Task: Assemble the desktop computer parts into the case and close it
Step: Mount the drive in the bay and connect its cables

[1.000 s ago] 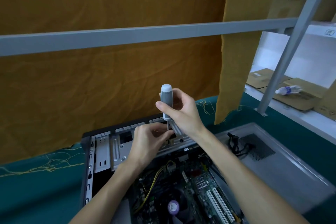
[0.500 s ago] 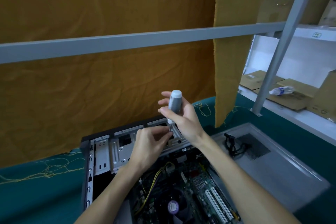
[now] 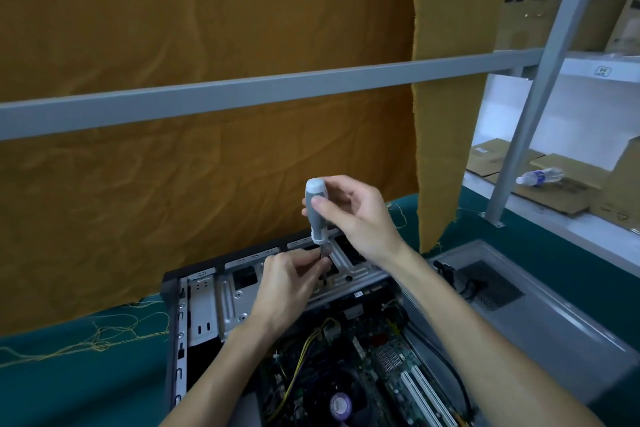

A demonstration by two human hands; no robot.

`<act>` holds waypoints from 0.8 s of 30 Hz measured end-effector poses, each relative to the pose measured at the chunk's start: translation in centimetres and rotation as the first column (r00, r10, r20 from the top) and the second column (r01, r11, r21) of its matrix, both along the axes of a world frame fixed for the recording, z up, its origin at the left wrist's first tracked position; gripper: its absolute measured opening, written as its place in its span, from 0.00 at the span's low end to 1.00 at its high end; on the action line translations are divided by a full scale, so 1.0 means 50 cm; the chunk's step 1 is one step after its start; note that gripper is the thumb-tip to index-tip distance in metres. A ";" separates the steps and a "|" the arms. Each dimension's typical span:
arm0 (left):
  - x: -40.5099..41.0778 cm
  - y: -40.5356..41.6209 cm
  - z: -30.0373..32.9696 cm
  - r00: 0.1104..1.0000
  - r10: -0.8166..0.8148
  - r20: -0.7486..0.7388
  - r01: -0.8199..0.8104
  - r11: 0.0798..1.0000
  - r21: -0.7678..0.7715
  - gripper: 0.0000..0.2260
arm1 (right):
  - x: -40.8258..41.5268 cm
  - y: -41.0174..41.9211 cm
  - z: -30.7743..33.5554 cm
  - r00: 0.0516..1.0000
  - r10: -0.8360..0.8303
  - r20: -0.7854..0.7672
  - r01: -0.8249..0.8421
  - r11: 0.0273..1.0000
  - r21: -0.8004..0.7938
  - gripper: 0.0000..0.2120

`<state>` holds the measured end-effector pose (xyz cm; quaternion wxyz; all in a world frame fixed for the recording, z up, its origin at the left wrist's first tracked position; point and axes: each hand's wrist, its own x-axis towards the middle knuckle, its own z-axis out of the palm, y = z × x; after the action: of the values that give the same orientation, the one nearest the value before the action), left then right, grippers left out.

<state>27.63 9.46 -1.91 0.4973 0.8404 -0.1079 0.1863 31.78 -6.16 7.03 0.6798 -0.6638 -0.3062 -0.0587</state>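
The open black desktop computer case point(image 3: 173, 291) lies on its side on the teal cloth-covered surface point(image 3: 69, 388), with the green motherboard point(image 3: 349, 378) exposed in its near part and the silver metal drive cage point(image 3: 239, 291) across its far end. Over that cage the grey-handled screwdriver with a white cap point(image 3: 316, 210) now stands close to upright; half a second ago it leaned slightly to the right, and a second ago it was straighter. That rocking suggests the person is turning it on a screw in the cage. The right hand point(image 3: 360, 218) holds the handle, thumb pressed on its near side and the other fingers behind it. The left hand point(image 3: 287, 284) stays curled at the shaft's lower end and seems to steady the tip, though the tip and any screw are hidden behind its fingers. The fastening looks under way, with the closing step not yet started: the grey metal side panel point(image 3: 540, 315) rests flat on the surface right of the case, and a bundle of black cable point(image 3: 460, 281) sits on it.
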 end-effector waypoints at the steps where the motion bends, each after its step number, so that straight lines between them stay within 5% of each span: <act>1: 0.001 0.001 -0.003 1.000 -0.024 -0.018 0.024 1.000 -0.007 0.06 | 0.004 -0.002 0.003 0.994 -0.072 0.079 0.077 0.996 -0.053 0.11; 4: 0.001 -0.004 -0.006 0.995 -0.078 -0.057 0.078 0.997 -0.010 0.09 | 0.016 -0.006 0.014 0.982 -0.119 0.147 0.145 0.972 -0.186 0.13; 9: 0.006 -0.001 0.002 0.988 -0.114 -0.100 0.116 0.993 0.008 0.11 | 0.033 -0.020 0.045 0.920 0.326 -0.219 -0.355 0.929 -0.107 0.15; 15: 0.010 0.004 -0.004 0.996 -0.075 -0.043 0.077 0.996 0.052 0.07 | 0.030 0.013 0.010 0.999 0.002 0.054 0.008 0.985 -0.174 0.06; 18: 0.007 0.004 -0.005 0.993 -0.109 -0.036 0.111 0.992 0.057 0.07 | 0.043 0.015 0.025 0.980 0.171 -0.105 -0.180 0.980 -0.082 0.09; 21: 0.011 0.008 -0.001 0.994 -0.094 -0.050 0.096 0.994 0.052 0.08 | 0.052 0.028 0.048 0.813 0.442 -0.378 -0.464 0.885 0.037 0.15; 24: 0.014 0.013 0.000 0.996 -0.057 -0.071 0.064 0.993 0.094 0.12 | 0.050 0.057 0.033 0.894 0.301 -0.332 -0.335 0.941 -0.048 0.21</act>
<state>28.31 10.10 -1.91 0.4650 0.8656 -0.1253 0.1369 34.29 -3.32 8.68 0.6853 -0.6398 -0.2990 0.1777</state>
